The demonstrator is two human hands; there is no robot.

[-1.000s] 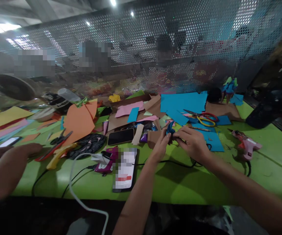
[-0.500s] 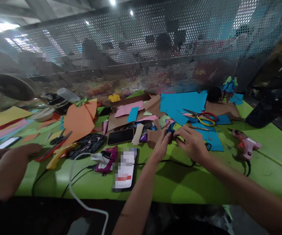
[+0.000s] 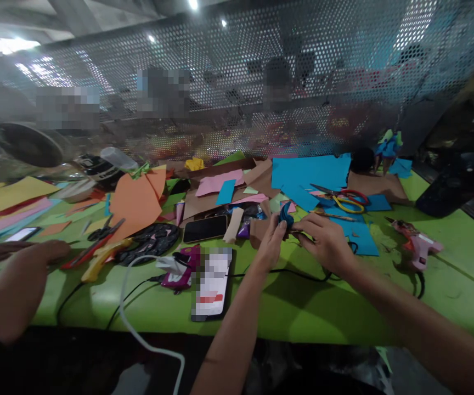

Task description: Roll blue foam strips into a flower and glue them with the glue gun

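A small curled blue paper piece (image 3: 286, 215) with a dark, brownish base stands up between my hands above the table. My left hand (image 3: 271, 244) is closed on it, thumb and fingers pressed against its left side. From the right, my right hand (image 3: 326, 240) pinches at the base with thumb and forefinger, the other fingers bent. The fingers partly hide the base. Brown paper (image 3: 257, 231) lies beside my left hand. Beyond my right hand are scissors with red and yellow handles (image 3: 350, 202) on blue paper (image 3: 362, 236).
A pink glue gun (image 3: 420, 246) lies at right, a yellow glue gun (image 3: 107, 260) at left. Phones (image 3: 214, 285) and a purple power strip (image 3: 179, 269) with cables are left of my forearm. Another person's arm (image 3: 15, 285) rests at far left. A perforated metal screen (image 3: 220, 82) stands behind.
The curled blue piece has turned upright and shows more above my left fingers. My right fingertips have shifted slightly lower, to its base. The view has moved a little.
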